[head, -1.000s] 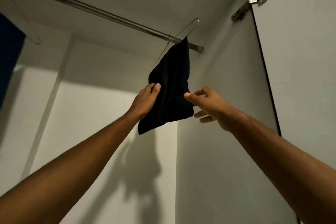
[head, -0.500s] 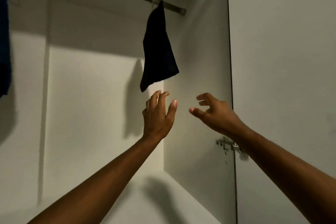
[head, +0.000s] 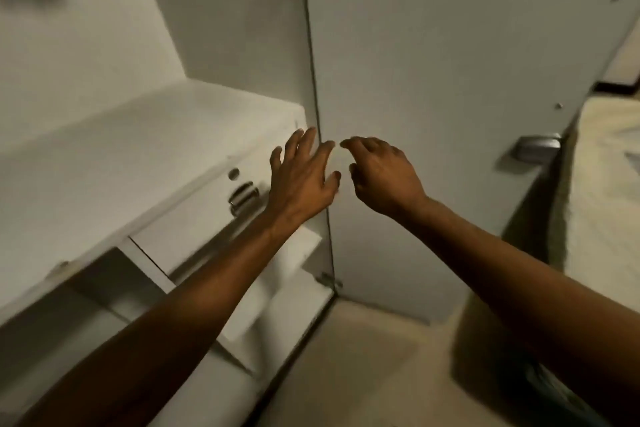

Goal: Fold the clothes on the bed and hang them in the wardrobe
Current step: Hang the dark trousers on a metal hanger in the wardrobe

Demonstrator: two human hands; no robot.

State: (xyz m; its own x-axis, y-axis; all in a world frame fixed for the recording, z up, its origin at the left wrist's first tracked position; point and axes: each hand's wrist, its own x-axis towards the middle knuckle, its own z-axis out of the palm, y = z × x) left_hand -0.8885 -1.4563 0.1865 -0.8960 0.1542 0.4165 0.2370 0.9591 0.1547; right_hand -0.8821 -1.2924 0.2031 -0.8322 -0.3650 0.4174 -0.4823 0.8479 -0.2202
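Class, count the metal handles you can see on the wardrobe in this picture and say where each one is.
2: a drawer handle just left of the left hand, and a door handle at the open door's right edge. Others may be hidden.

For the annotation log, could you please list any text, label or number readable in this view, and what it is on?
None: no writing shows on the wardrobe door, the drawer, the door handle or the bed. Both hands hold nothing that bears print.

Both forearms are extended forward. The left hand (head: 303,177) is held empty, fingers spread; the right hand (head: 382,177), just beside it, is loosely curled, empty.
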